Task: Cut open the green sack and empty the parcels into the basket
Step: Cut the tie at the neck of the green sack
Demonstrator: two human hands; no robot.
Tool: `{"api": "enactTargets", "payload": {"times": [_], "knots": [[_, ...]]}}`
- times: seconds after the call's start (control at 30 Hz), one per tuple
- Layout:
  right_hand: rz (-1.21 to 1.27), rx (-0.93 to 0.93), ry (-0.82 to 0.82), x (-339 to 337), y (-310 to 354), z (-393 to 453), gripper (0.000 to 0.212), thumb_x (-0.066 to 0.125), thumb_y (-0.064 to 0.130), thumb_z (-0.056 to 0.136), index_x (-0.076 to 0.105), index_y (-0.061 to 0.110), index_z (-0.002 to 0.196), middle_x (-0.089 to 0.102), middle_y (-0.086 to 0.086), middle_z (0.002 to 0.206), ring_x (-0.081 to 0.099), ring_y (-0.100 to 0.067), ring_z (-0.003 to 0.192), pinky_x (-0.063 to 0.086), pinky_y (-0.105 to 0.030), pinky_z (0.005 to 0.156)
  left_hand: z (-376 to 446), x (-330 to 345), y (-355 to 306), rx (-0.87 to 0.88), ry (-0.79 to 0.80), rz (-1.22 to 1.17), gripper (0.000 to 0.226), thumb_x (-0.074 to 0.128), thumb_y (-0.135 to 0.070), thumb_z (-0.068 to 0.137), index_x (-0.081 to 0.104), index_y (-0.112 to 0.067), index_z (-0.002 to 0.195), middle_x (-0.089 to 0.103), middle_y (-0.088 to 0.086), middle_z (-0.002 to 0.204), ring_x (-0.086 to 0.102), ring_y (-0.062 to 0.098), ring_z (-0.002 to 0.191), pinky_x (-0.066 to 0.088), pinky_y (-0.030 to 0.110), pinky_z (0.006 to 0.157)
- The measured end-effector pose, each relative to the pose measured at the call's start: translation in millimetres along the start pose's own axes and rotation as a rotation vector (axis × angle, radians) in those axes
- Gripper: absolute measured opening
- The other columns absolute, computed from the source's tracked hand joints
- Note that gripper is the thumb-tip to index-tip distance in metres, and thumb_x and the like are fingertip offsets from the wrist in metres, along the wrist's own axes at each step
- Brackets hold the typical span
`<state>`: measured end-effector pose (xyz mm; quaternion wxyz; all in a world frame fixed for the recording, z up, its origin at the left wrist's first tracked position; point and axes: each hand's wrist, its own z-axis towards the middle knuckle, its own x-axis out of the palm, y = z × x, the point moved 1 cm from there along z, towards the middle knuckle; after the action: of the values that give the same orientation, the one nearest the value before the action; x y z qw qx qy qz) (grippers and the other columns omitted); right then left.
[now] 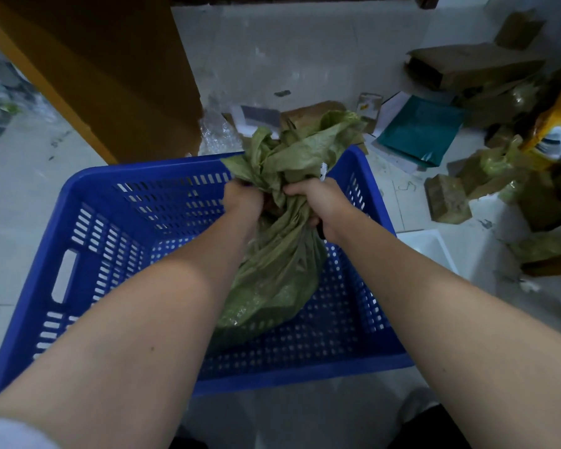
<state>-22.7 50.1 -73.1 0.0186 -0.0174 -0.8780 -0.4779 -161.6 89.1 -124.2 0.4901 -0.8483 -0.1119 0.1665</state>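
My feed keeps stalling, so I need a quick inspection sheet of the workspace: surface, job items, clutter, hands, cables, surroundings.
Surface: pale tiled floor, scuffed, with bits of debris.
Job's things: green sack bunched at its neck, lower end resting inside the blue basket; no loose parcels seen in the basket.
Clutter: brown boxes, a teal mailer and bubble wrap on the floor beyond and to the right.
Hands: left hand and right hand each in a closed grip on the sack's neck.
Cables: nothing seen.
Surroundings: large cardboard panel beyond the basket; white wall behind.
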Motion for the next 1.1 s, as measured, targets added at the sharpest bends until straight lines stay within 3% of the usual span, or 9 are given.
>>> {"api": "enactTargets", "payload": {"times": [0.07,0.27,0.4,0.47,0.6,0.73,0.83,1.0,1.1], "knots": [[-0.023,0.033,-0.023,-4,0,2,0.009,0.064,0.008,0.086,0.060,0.013,0.093,0.065,-0.006,0.078,0.059,-0.019,0.059,0.039,-0.016,0.035,4,-4,1,-0.018,-0.061,0.124,0.013,0.052,-0.023,0.081,0.065,-0.021,0.082,0.069,0.012,0.109,0.064,0.037,0.100,0.054,0.047,0.092],[-0.047,-0.004,-0.056,3,2,13,0.009,0.065,0.008,0.083,0.060,0.015,0.086,0.066,-0.009,0.084,0.065,-0.027,0.076,0.051,-0.032,0.059,-18,-4,-6,0.050,0.175,0.740,0.054,0.055,-0.029,0.090,0.046,-0.009,0.140,0.042,0.015,0.146,0.035,0.038,0.135,0.032,0.043,0.113],[-0.086,-0.054,-0.071,15,4,19,0.010,0.069,0.007,0.080,0.067,0.013,0.088,0.072,-0.013,0.099,0.068,-0.031,0.095,0.057,-0.045,0.088,-36,-5,-5,-0.009,0.718,0.539,0.038,0.056,0.005,0.078,0.063,-0.007,0.113,0.062,0.017,0.121,0.058,0.034,0.112,0.049,0.047,0.099],[-0.118,-0.071,-0.046,18,3,20,0.010,0.070,0.005,0.081,0.068,0.012,0.089,0.072,-0.012,0.097,0.068,-0.029,0.094,0.057,-0.042,0.088,-38,-12,-5,-0.113,0.823,0.489,0.040,0.047,0.020,0.074,0.065,-0.001,0.103,0.061,0.022,0.121,0.058,0.036,0.112,0.049,0.045,0.098],[-0.150,-0.076,-0.019,25,1,16,0.010,0.071,0.006,0.081,0.068,0.015,0.084,0.072,-0.008,0.091,0.069,-0.027,0.091,0.057,-0.038,0.085,-36,-26,-9,-0.281,0.970,0.435,0.050,0.054,0.010,0.063,0.067,-0.002,0.109,0.064,0.019,0.121,0.061,0.036,0.110,0.052,0.042,0.090],[-0.118,-0.046,-0.089,29,5,14,0.012,0.073,0.009,0.080,0.067,0.008,0.091,0.072,-0.013,0.095,0.069,-0.031,0.093,0.058,-0.043,0.087,-34,-46,-7,-0.404,0.962,0.127,0.044,0.043,0.007,0.077,0.067,-0.011,0.109,0.068,0.016,0.107,0.064,0.032,0.099,0.050,0.044,0.089],[-0.161,-0.030,-0.095,31,7,11,0.012,0.073,0.010,0.082,0.061,0.012,0.078,0.070,-0.011,0.090,0.068,-0.029,0.089,0.058,-0.041,0.083,-42,-52,-6,-0.430,1.054,0.105,0.033,0.058,-0.005,0.082,0.067,-0.019,0.111,0.070,0.011,0.113,0.063,0.030,0.107,0.048,0.044,0.093],[-0.269,-0.043,-0.063,55,11,10,0.041,0.074,0.022,0.077,0.064,0.006,0.114,0.067,-0.009,0.110,0.061,-0.028,0.104,0.048,-0.036,0.078,-43,-28,-3,-0.009,0.764,0.575,0.026,0.076,-0.026,0.083,0.067,-0.025,0.108,0.067,-0.004,0.108,0.060,0.016,0.107,0.048,0.033,0.098],[-0.297,-0.054,-0.054,56,17,7,0.030,0.076,0.024,0.081,0.064,0.007,0.103,0.066,-0.005,0.099,0.061,-0.024,0.096,0.048,-0.034,0.072,-34,-29,4,0.155,0.629,0.560,0.035,0.075,-0.030,0.084,0.064,-0.020,0.116,0.063,-0.011,0.102,0.058,0.003,0.093,0.049,0.021,0.083]]}}
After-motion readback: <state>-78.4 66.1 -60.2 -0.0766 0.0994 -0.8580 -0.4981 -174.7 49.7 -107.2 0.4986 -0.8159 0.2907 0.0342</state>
